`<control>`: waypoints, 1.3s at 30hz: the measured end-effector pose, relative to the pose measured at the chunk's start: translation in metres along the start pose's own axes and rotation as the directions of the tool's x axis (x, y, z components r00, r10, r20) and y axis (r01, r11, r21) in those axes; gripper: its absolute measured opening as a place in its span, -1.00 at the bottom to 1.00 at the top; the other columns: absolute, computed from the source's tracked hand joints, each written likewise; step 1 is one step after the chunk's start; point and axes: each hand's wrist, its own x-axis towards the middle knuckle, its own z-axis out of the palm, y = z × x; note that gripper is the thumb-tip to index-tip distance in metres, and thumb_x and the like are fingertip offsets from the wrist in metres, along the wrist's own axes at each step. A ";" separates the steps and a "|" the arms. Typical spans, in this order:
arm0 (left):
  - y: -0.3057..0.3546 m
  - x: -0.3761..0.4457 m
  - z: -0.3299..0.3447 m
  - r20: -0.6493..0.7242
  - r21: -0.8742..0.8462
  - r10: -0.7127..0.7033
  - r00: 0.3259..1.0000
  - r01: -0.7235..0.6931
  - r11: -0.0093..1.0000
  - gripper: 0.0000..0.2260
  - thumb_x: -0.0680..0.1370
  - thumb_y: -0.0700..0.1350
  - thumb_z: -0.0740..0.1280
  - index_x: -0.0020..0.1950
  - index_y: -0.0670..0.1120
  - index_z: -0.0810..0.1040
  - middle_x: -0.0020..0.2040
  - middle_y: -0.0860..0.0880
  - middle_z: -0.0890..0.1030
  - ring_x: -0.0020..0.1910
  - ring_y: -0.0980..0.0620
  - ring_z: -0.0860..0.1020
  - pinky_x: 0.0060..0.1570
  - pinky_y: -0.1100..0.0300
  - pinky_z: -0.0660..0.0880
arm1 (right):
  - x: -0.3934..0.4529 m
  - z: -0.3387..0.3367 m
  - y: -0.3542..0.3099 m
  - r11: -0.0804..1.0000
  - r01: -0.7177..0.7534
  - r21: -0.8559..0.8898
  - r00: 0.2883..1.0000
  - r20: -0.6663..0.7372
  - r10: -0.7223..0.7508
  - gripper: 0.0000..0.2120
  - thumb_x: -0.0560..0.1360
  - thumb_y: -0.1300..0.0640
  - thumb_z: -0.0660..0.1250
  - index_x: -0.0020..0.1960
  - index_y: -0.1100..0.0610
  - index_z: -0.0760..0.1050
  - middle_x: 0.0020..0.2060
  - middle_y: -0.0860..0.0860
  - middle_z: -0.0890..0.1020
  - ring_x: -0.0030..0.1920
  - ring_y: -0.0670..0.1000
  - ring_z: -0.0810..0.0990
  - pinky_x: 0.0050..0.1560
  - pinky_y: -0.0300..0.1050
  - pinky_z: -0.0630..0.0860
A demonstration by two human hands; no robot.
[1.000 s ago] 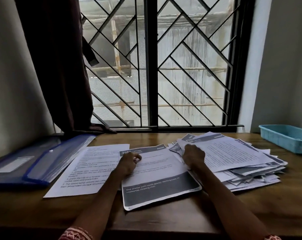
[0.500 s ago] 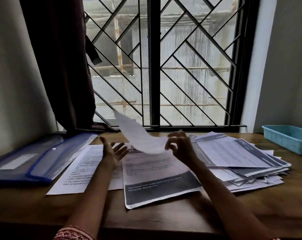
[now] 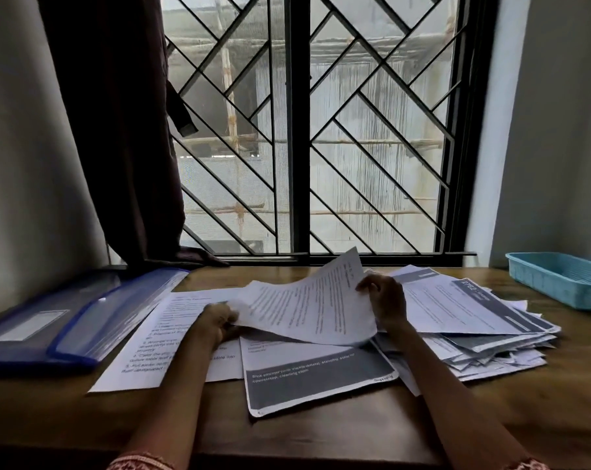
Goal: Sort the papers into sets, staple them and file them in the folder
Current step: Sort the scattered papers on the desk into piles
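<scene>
White sheet hung above the worktop, pinched by left hand and right hand fingers.

Two bare forearms reach up from the bottom edge of the frame, ending in the left hand and the right hand. Neither wrist carries a watch, bangle or ring that can be made out in the dim window light. At the lower edge, the left sleeve shows as a band of reddish fabric with a pale, repeating pattern, possibly a woven or printed border. The right sleeve appears in a matching red-and-pale pattern, only a sliver visible.
</scene>
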 end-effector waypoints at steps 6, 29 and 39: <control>0.009 0.008 0.004 -0.196 -0.398 0.097 0.976 -0.170 0.902 -0.62 0.57 -0.44 0.02 0.38 -0.27 0.31 -0.27 -0.14 0.40 -0.37 0.01 0.36 -0.70 0.26 0.40 | -0.001 0.001 -0.019 0.691 -0.422 0.587 0.905 0.223 0.363 -0.60 0.60 0.04 0.19 0.34 0.20 0.23 -0.04 0.20 0.53 -0.22 0.15 0.58 -0.43 -0.18 0.58; 0.002 -0.006 0.004 0.090 0.191 0.132 0.987 -0.147 0.971 -0.61 0.50 0.03 0.34 -0.02 -0.34 0.53 -0.16 -0.22 0.62 -0.40 -0.02 0.58 -0.54 0.30 0.52 | -0.014 0.011 -0.029 0.790 -0.471 0.393 0.867 0.371 0.333 0.00 0.32 0.33 0.29 0.52 0.13 -0.31 0.43 0.20 0.17 0.34 0.21 0.31 0.18 0.05 0.44; -0.007 -0.002 0.000 0.195 0.649 0.093 0.976 -0.200 0.734 -0.46 0.29 -0.34 0.54 0.20 -0.30 0.44 -0.22 -0.05 0.53 -0.18 -0.02 0.55 -0.12 0.07 0.58 | -0.022 0.025 -0.028 0.982 -0.143 -0.122 0.878 0.442 0.183 0.10 0.39 0.26 0.46 0.49 0.17 -0.40 0.40 0.25 0.31 0.37 0.22 0.34 0.36 -0.03 0.26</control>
